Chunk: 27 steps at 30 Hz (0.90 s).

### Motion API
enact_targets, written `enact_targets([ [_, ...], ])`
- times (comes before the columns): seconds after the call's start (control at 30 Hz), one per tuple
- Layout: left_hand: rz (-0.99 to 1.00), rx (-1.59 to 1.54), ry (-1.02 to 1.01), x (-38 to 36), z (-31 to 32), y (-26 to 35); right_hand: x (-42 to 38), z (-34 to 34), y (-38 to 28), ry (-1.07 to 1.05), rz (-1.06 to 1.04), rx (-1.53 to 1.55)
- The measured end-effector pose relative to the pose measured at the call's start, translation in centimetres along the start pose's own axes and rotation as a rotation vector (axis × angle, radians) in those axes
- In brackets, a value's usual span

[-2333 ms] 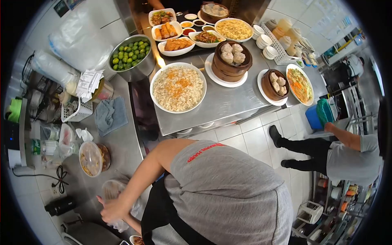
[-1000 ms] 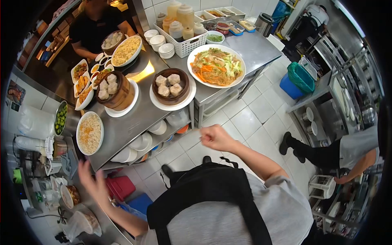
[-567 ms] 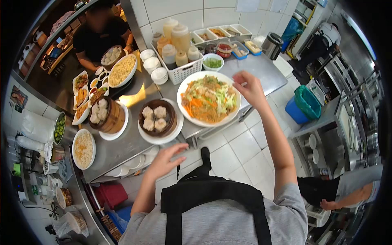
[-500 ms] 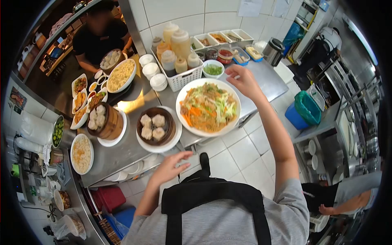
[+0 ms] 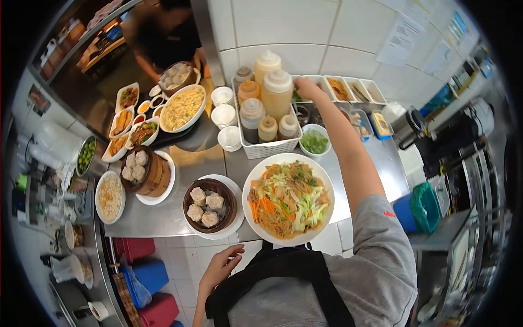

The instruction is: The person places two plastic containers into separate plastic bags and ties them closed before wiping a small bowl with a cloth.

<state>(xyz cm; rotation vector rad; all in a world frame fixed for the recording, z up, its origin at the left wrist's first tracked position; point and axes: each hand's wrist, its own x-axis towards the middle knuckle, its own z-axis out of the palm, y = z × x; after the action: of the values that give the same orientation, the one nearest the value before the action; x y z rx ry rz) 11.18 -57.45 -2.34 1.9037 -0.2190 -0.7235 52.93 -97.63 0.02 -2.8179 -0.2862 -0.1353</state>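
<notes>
My right hand point(image 5: 307, 89) reaches over the sauce bottles' right side to a white tub at the back of the counter, where chopped greens point(image 5: 296, 96) show beside the fingers. Its fingers are drawn together and partly hidden, so what they hold cannot be made out. Below that arm stands a large white plate of noodles point(image 5: 289, 199) topped with shredded cabbage and carrot. A small bowl of green herbs point(image 5: 314, 140) is just behind the plate. My left hand point(image 5: 222, 266) hangs in front of the counter edge, fingers loosely bent and apart, holding nothing. Nearest it is a bamboo steamer point(image 5: 233, 210) of dumplings.
Squeeze bottles point(image 5: 277, 92) crowd a white basket point(image 5: 272, 148). Left of it are stacked white cups point(image 5: 223, 116). A second steamer point(image 5: 157, 177), fried rice point(image 5: 184, 109) and small side dishes stand further left. Beyond the pass-through is another person point(image 5: 163, 41).
My right hand has moved from beside the herb bowl to the back tub. My left hand has lowered slightly. The view has shifted closer to the counter.
</notes>
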Motion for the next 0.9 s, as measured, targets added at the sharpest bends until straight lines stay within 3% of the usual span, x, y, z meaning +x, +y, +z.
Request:
enact_targets([
  [0.03,-0.033,-0.025,0.062,-0.4,0.6,-0.3,1.2,0.6,0.4,-0.060,-0.036,-0.154],
  [0.13,-0.078,-0.085,0.212,-1.1,3.0,-0.5,8.5,8.7,6.8,-0.182,-0.318,-0.140],
  [0.23,-0.110,-0.134,0.333,-1.2,6.4,0.9,4.4,3.2,0.5,-0.519,0.020,0.096],
  [0.33,-0.157,-0.189,0.418,-0.7,9.3,2.6,1.9,-0.8,-2.7,-0.674,0.174,0.172],
  [0.53,-0.151,-0.163,0.564,-0.6,14.1,4.4,2.3,-0.6,-2.6,-0.792,-0.023,0.001],
  [0.57,-0.172,-0.197,0.564,-0.8,14.7,4.8,2.7,0.2,-1.6,-0.767,-0.065,0.227],
  [0.6,-0.186,-0.229,0.602,-1.1,15.1,5.1,3.7,0.4,-0.8,-0.781,-0.079,0.225],
  [0.67,-0.211,-0.217,0.674,-1.4,15.7,5.4,6.1,0.6,0.9,-0.538,-0.124,-0.054],
  [0.87,-0.186,-0.154,0.799,-1.4,14.9,6.5,5.7,-7.0,3.5,-0.319,-0.017,0.506],
  [0.9,-0.166,-0.169,0.817,-1.1,14.6,6.6,3.6,-9.1,2.2,-0.287,-0.149,0.585],
])
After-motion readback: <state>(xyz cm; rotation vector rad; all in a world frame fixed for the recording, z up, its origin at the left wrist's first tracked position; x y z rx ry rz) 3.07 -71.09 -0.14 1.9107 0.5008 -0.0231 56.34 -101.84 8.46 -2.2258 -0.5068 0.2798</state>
